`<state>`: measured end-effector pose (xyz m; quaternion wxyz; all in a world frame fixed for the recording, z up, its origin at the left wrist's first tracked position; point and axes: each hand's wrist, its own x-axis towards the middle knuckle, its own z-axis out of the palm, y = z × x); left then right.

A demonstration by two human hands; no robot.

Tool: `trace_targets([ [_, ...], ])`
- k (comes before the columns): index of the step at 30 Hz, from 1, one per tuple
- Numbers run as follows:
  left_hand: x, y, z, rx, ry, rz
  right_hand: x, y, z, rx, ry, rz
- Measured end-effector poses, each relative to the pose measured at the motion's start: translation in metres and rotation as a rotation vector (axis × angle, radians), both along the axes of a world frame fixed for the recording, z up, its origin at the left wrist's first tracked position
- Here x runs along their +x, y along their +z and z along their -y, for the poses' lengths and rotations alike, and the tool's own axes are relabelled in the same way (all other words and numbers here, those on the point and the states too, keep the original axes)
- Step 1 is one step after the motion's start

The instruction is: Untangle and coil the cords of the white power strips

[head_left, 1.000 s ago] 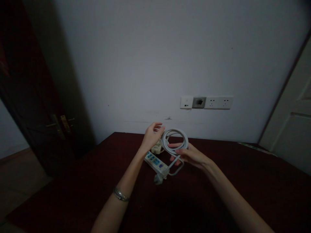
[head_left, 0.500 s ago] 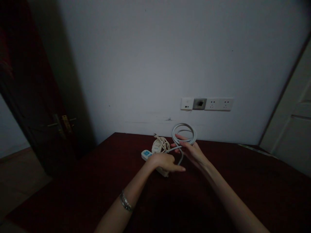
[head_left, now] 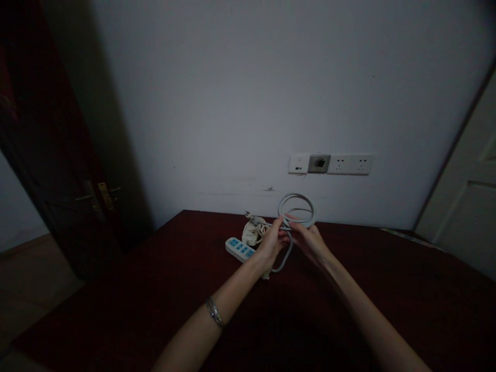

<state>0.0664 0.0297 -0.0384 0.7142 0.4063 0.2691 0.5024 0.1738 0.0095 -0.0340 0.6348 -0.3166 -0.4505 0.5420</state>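
My right hand (head_left: 308, 240) is closed on a coil of grey-white cable (head_left: 298, 209), holding it up above the dark red table (head_left: 135, 289). My left hand (head_left: 271, 240) has its fingers pinched on the same cable, just left of the right hand. A loop of the cable hangs down below both hands to a white power strip with blue sockets (head_left: 240, 249) that lies on the table. Behind the strip sits a cream plug with a thin wound cord (head_left: 253, 230).
A row of wall sockets (head_left: 329, 164) is on the white wall above the table's far edge. A dark wooden door with a brass handle (head_left: 96, 196) stands open at the left. A white door (head_left: 468, 206) is at the right.
My left hand rose from the power strip and took hold of the cable next to my right hand. The coil stayed raised in my right hand.
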Motion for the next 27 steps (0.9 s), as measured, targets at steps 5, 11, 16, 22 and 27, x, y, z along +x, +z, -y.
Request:
trace_targets([
  [5,0.007,-0.003,0.005,-0.218,-0.042,0.357,-0.002,-0.005,-0.003,-0.028,0.071,0.029],
  [11,0.000,0.001,0.004,-0.142,0.032,0.366,-0.005,-0.007,-0.004,0.024,0.125,0.053],
  [16,-0.002,0.009,0.008,-0.083,0.100,0.280,-0.010,-0.007,-0.002,-0.001,0.148,0.049],
  [22,-0.004,0.012,0.004,0.015,0.345,0.315,-0.014,-0.006,-0.002,-0.019,0.113,0.012],
  [27,-0.007,0.011,-0.001,0.033,0.261,0.334,-0.014,-0.007,-0.004,0.011,0.058,-0.088],
])
